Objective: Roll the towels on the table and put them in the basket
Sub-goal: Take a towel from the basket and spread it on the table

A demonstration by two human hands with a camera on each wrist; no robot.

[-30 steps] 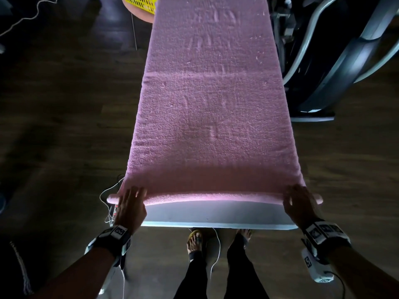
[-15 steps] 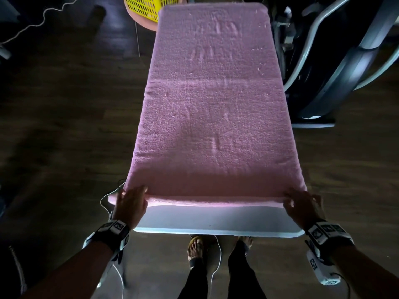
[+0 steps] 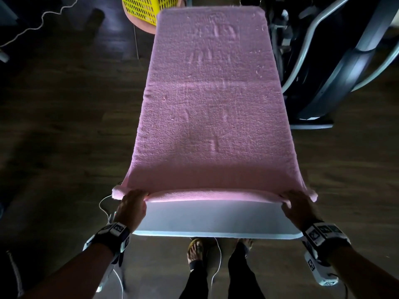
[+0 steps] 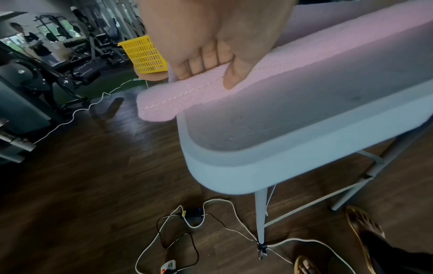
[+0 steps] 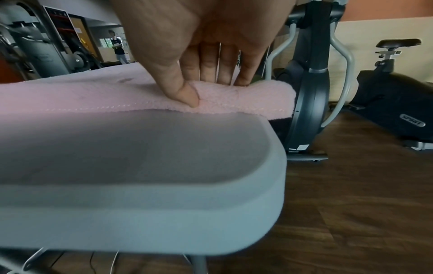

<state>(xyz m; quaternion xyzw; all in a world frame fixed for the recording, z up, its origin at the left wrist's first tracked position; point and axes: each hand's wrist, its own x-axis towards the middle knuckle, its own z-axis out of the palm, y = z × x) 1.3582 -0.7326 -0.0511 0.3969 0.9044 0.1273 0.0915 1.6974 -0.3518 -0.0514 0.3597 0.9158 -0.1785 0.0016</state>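
Note:
A long pink towel [image 3: 211,117] lies spread flat along the white table [image 3: 216,221], covering all but its near end. The towel's near edge is folded up into a narrow first turn. My left hand [image 3: 131,207] pinches that turned edge near the left corner [image 4: 187,90], thumb under and fingers over. My right hand [image 3: 299,209] pinches the same edge near the right corner [image 5: 243,96]. The yellow mesh basket [image 3: 149,7] stands on a round pink stool beyond the table's far left corner, also in the left wrist view [image 4: 144,54].
Exercise machines [image 3: 336,61] stand close to the table's right side. Cables and a power adapter [image 4: 194,215] lie on the dark wooden floor under the near left leg. My feet [image 3: 195,253] are just below the near edge. A person [image 4: 35,42] stands far off.
Both hands have lifted the towel's near hem and turned it over away from me, starting a roll. More white table shows at the near end.

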